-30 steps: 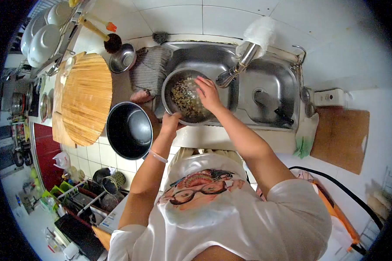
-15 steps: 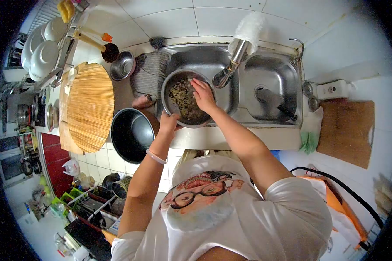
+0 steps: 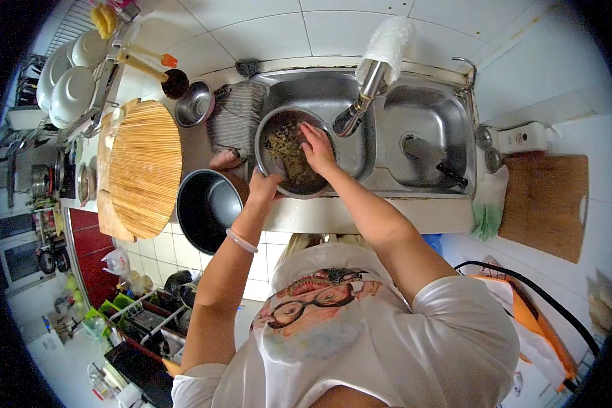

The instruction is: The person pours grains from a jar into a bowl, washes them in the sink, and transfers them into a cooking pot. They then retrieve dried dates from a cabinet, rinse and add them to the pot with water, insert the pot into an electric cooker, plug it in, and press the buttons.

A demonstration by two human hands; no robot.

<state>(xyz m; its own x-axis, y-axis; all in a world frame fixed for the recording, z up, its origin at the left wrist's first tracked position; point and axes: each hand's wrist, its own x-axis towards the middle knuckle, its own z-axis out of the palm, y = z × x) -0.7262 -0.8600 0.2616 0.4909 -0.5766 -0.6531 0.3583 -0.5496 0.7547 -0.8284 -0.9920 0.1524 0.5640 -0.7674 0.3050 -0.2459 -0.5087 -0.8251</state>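
The left grip (image 3: 265,186) pinches the near-left rim of a metal bowl (image 3: 264,128); the right grip (image 3: 316,151) has its fingers extended, nearly together, in the bowl's right side. The bowl is held over the left basin (image 3: 313,88), its inside strewn with small tan and dark pieces (image 3: 285,143), too small to identify. The faucet (image 3: 360,109) is just right of it. Left along the pale bench (image 3: 394,213) are a striped cloth (image 3: 234,112), a dark pot (image 3: 200,221) and a round slatted mat (image 3: 146,170). White tiles (image 3: 251,27) line the far wall; a brown board (image 3: 547,204) stands at right.
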